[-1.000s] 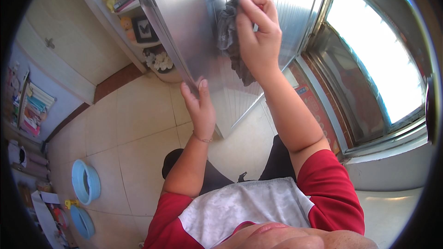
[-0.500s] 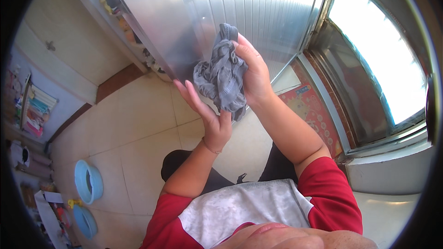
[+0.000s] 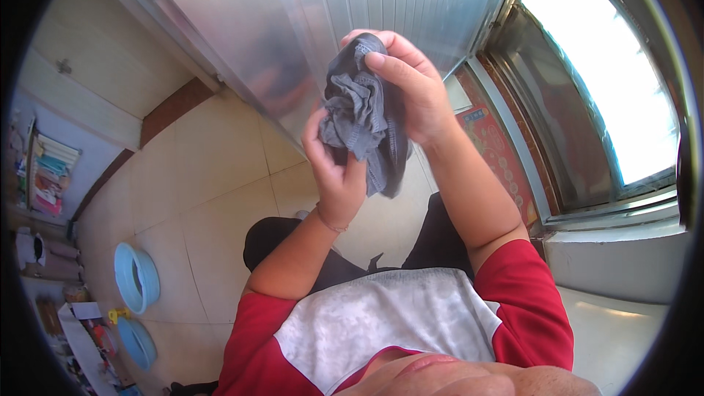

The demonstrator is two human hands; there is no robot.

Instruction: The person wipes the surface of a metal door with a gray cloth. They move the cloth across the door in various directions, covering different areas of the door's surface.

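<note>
Left hand point(image 3: 337, 185), right hand point(image 3: 423, 95): both grips pinching crumpled grey cloth point(image 3: 361, 106). Best tuck loose folds inward evenly.

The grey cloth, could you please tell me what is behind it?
Behind the grey cloth, the ribbed silver panel shows past its upper left side and floor tiles past its lower end; whatever it directly covers cannot be seen.

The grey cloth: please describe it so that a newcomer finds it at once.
Find the ribbed silvery panel at top centre. In front of its lower part, the left hand and right hand hold the grey cloth. Its dull, crumpled fabric with stitched seams sets it apart from the shiny panel.
</note>
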